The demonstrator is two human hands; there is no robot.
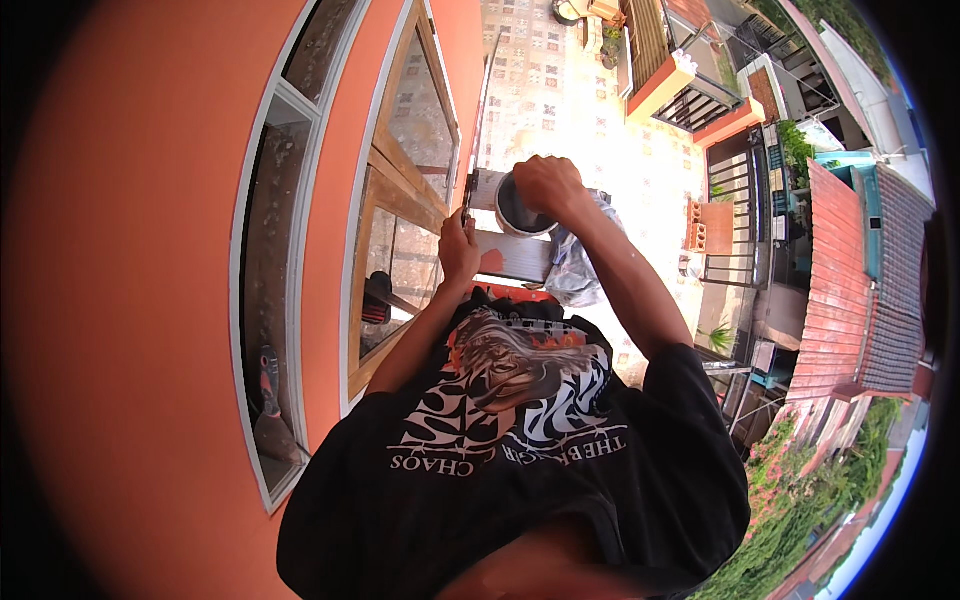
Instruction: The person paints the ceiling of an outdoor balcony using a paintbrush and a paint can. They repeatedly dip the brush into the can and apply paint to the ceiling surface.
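Over the grey board, steady the bucket beneath the right hand, bunched at its rim with grip hidden; brace the left hand, curled near the wooden window frame, hold unclear; mind the crumpled sheet alongside.

It is the outside of a home, seemingly a porch or terrace: a painted orange wall with a white-framed window, wood-framed glass panes, patterned floor tiles, dark metal railings, and beyond them a red corrugated roof and greenery.
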